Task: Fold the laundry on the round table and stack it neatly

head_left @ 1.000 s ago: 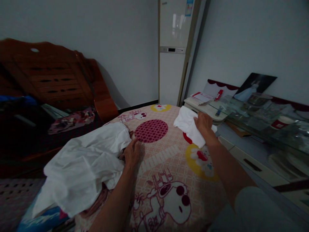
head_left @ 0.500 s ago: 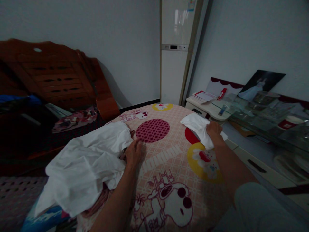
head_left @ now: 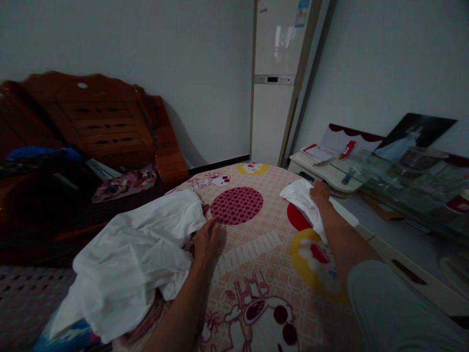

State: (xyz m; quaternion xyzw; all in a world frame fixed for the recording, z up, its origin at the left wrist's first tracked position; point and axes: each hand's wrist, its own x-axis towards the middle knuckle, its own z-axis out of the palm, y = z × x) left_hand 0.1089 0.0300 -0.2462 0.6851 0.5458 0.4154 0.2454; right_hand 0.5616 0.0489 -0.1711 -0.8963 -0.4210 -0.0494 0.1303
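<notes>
My left hand (head_left: 205,239) rests on the patterned tablecloth, fingers loosely stretched, at the right edge of a large rumpled white cloth (head_left: 139,259). Brownish-pink fabric (head_left: 148,322) shows from beneath that cloth. At the table's right side, the closed fingers of my right hand (head_left: 320,191) are on a smaller white cloth (head_left: 301,195), which lies flattened near the edge; my forearm hides part of it. Between my hands the tablecloth (head_left: 252,239) shows cartoon dogs and coloured circles.
A carved wooden bench (head_left: 106,122) with clothing on it stands left. On the right are a pale cabinet (head_left: 395,259) and a glass shelf (head_left: 406,190) holding containers. A framed picture (head_left: 414,134) leans on the wall. A tall white floor unit (head_left: 273,117) stands behind the table.
The view has shifted, so the scene sits slightly lower and further right. My right hand has moved a little left and away along the smaller cloth. My left hand stays beside the large cloth.
</notes>
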